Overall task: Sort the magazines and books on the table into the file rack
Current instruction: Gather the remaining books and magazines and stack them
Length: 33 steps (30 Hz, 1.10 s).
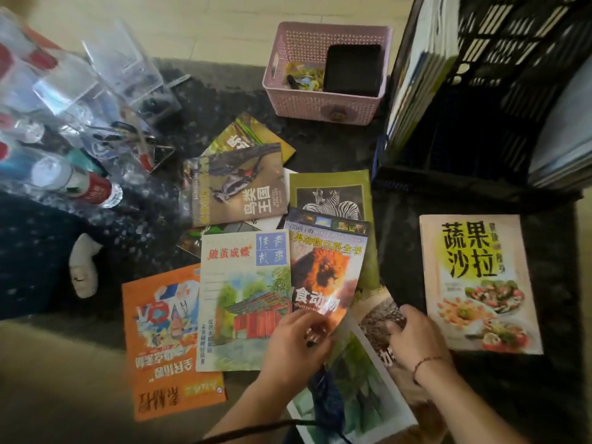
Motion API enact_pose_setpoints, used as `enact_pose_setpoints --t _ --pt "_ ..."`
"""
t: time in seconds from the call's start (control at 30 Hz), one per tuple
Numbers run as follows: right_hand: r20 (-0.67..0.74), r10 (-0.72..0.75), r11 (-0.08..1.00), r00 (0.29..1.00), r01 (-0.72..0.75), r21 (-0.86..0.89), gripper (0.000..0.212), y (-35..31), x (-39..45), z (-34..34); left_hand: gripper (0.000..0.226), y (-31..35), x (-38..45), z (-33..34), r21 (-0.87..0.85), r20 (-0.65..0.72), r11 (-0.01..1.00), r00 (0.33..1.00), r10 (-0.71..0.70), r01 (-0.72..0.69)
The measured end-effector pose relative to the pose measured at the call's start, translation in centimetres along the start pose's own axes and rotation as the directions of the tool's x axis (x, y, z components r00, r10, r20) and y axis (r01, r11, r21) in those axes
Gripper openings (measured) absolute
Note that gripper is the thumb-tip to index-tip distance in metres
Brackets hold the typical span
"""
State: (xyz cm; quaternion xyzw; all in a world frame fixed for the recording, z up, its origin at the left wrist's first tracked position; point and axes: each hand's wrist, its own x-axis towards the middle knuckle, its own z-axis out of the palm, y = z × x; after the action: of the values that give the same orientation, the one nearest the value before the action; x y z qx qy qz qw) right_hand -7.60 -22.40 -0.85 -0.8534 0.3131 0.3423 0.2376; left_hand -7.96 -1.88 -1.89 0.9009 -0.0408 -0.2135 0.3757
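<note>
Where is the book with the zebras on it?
In the head view, the zebra book lies flat in the middle of the table, just left of the black file rack, below the pink basket, partly under the lion book.

A dark speckled table carries scattered magazines, a pink basket, a black file rack.

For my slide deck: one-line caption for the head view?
Both hands lift a lion-cover magazine beside the black file rack.

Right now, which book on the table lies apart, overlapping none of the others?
The pale salad cookbook with bold black title; the rest overlap.
</note>
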Motion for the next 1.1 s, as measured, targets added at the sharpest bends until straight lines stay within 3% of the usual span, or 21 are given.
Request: enact_pose_setpoints --t 0.07,0.13,0.23,0.3,0.37,0.43,0.53,0.6,0.63,0.73,0.8,0.83,0.9,1.0,1.1 --pt "-0.061 -0.052 0.998 0.997 0.054 0.034 0.037 0.8 -0.9 -1.7 0.02 0.0 -0.1 0.1 0.006 -0.025 0.999 0.999 0.035 -0.034" --pt "-0.239 -0.058 0.997 0.969 0.068 0.037 0.033 2.3 -2.2 -4.2 0.02 -0.4 -0.2 0.3 0.008 -0.045 0.998 0.997 0.07 -0.069" --pt "-0.438 0.08 0.98 0.895 0.011 0.201 0.03 6.0 -1.8 -8.4 0.024 -0.7 -0.2 0.6 0.047 -0.061 0.993 0.992 0.107 -0.105" --pt "-0.404 0.175 0.961 0.898 -0.066 0.27 0.027 9.8 1.0 -9.1 0.023 -0.9 -0.2 0.7 0.041 -0.099 0.99 0.985 0.141 -0.137" --pt "-0.33 0.251 0.901 0.91 -0.095 0.424 0.027 12.7 4.2 -8.9 0.015 -0.7 -0.2 0.7 -0.076 -0.189 0.988 0.975 0.116 -0.132" --pt "-0.286 0.254 0.796 0.924 -0.031 0.605 0.025 9.5 4.6 -9.5 0.014 0.0 0.0 0.2 -0.206 -0.316 0.972 0.948 0.042 -0.112" --pt "-0.294 0.221 0.723 0.93 0.046 0.689 0.037 5.3 5.4 -9.0 0.011 1.9 0.1 -2.5 -0.358 -0.506 0.929 0.856 -0.109 -0.093" --pt "-0.298 0.223 0.683 0.928 0.069 0.727 0.052 3.5 5.6 -7.5 0.012 3.3 0.2 -5.6 -0.465 -0.618 0.878 0.753 -0.228 -0.116" --pt "-0.295 0.224 0.688 0.929 0.063 0.723 0.053 2.7 5.4 -6.5 0.024 3.8 0.4 -7.4 -0.47 -0.684 0.869 0.686 -0.249 -0.153" --pt "-0.206 0.079 0.698 0.975 0.093 0.711 0.03 -2.5 2.0 -4.0 0.057 3.2 0.3 -12.3 -0.367 -0.84 0.902 0.498 -0.217 -0.227" --pt "-0.122 0.0 0.711 0.993 0.086 0.698 0.029 -5.1 0.8 -1.2 0.053 2.4 -0.1 -14.4 -0.342 -0.863 0.918 0.454 -0.222 -0.201" --pt "-0.057 -0.016 0.687 0.998 0.052 0.725 0.032 -6.4 0.3 0.5 0.047 2.0 -0.3 -15.0 -0.312 -0.862 0.932 0.467 -0.196 -0.185" --pt "0.06 -0.066 0.671 0.996 0.0 0.742 0.037 -8.6 -0.4 3.5 0.03 1.5 -0.7 -15.7 -0.143 -0.849 0.964 0.528 -0.002 -0.225" --pt "0.186 -0.22 0.735 0.958 0.037 0.677 0.04 -10.5 -0.8 6.3 0.018 0.0 -0.4 -15.1 0.126 -0.713 0.952 0.642 0.282 -0.278" --pt "0.089 -0.239 0.867 0.967 0.171 0.468 0.035 -10.4 0.1 5.9 0.023 -3.5 -0.2 -12.3 0.178 -0.557 0.967 0.792 0.25 -0.18"
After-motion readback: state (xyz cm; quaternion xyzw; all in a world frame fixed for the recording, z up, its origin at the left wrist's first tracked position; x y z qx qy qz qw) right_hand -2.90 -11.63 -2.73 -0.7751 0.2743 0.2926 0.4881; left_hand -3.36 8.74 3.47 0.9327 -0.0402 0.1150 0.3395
